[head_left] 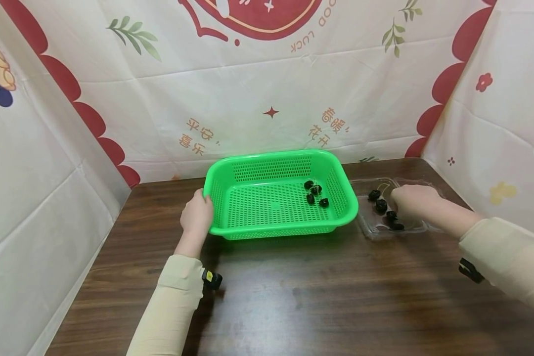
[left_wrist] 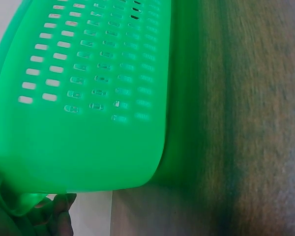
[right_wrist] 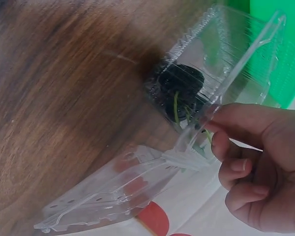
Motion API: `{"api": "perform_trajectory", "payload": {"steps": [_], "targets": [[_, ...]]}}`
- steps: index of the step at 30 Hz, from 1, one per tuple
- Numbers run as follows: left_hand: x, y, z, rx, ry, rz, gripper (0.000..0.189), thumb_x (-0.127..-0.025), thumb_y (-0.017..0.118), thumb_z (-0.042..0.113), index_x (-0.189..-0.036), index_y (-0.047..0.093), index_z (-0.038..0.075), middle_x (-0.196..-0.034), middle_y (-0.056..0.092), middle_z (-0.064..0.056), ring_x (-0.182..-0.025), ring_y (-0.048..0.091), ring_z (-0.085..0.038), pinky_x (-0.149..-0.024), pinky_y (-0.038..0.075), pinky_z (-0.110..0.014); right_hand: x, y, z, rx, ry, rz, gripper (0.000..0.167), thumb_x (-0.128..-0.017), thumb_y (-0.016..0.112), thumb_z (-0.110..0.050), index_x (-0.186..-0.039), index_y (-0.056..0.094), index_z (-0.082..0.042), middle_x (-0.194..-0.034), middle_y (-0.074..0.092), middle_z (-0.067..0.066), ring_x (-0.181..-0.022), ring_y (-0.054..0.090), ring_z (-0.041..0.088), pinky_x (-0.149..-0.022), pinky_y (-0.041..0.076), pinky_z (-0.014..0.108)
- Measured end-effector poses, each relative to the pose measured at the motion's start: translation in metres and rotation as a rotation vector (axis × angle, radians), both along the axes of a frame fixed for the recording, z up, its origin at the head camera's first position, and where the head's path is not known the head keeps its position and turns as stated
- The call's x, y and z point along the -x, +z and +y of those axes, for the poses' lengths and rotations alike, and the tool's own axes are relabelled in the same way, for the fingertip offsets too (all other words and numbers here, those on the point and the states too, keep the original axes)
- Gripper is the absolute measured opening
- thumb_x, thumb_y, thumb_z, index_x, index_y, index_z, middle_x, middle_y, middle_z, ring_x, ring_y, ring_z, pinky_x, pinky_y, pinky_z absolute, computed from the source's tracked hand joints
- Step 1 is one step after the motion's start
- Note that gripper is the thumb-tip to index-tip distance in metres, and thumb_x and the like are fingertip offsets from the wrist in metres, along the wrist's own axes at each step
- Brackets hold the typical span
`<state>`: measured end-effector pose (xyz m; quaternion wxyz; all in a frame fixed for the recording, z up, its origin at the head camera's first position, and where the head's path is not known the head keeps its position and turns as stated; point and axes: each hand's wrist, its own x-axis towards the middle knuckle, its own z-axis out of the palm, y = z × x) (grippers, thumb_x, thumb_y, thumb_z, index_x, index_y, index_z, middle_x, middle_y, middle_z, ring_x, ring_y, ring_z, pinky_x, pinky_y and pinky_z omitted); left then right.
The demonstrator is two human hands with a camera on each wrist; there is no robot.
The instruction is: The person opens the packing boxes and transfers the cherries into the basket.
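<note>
My left hand point(head_left: 197, 213) grips the left rim of a green plastic basket point(head_left: 273, 230). In the left wrist view, its fingertips point(left_wrist: 64, 211) curl beneath the rim. Several dark cherries with thin stems, such as this cherry point(head_left: 323, 202), lie toward the basket's right end. To the right stands an open clear plastic box point(head_left: 374, 231) with more dark cherries point(head_left: 381, 206) in it. My right hand point(head_left: 414, 200) reaches into the box, fingers curled. From the right wrist, thumb and forefinger pinch at a green cherry stem point(right_wrist: 208, 136); the box wall partly hides the fingertips and cherries.
The box's clear lid point(right_wrist: 108, 191) is folded back on its far right side. Everything stands on a dark wooden table point(head_left: 293, 296). A white printed cloth point(head_left: 249, 99) hangs close behind the basket and along both sides.
</note>
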<state>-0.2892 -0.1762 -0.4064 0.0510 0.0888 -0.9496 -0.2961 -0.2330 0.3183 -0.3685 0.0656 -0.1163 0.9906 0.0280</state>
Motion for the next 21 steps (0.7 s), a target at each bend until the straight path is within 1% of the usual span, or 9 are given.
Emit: {"api": "perform_trajectory", "payload": {"steps": [5, 13, 21], "targets": [[0.000, 0.000, 0.000, -0.003, 0.001, -0.005, 0.045, -0.106, 0.034, 0.029, -0.145, 0.041, 0.008, -0.120, 0.062, -0.020, -0.094, 0.062, -0.039, -0.071, 0.048, -0.053, 0.000, -0.004, 0.004, -0.022, 0.027, 0.010, 0.025, -0.071, 0.065, 0.000, -0.065, 0.049, -0.018, -0.064, 0.049, -0.002, -0.057, 0.046, 0.020, -0.048, 0.040, 0.042], [0.000, 0.001, 0.000, -0.008, 0.000, -0.006, 0.045, -0.106, 0.034, 0.030, -0.145, 0.041, 0.008, -0.121, 0.062, -0.020, -0.096, 0.062, -0.039, -0.072, 0.048, -0.053, 0.001, -0.012, 0.007, -0.025, 0.037, 0.006, 0.027, -0.082, 0.059, 0.003, -0.067, 0.048, -0.017, -0.063, 0.047, 0.000, -0.056, 0.044, 0.020, -0.048, 0.039, 0.040], [0.000, 0.002, 0.000, -0.008, 0.000, -0.007, 0.045, -0.106, 0.034, 0.029, -0.146, 0.040, 0.007, -0.122, 0.061, -0.020, -0.096, 0.062, -0.039, -0.072, 0.048, -0.053, 0.001, -0.015, 0.006, -0.021, 0.037, 0.032, 0.028, -0.081, 0.056, 0.006, -0.066, 0.049, -0.016, -0.062, 0.047, 0.000, -0.055, 0.045, 0.020, -0.047, 0.041, 0.044]]}}
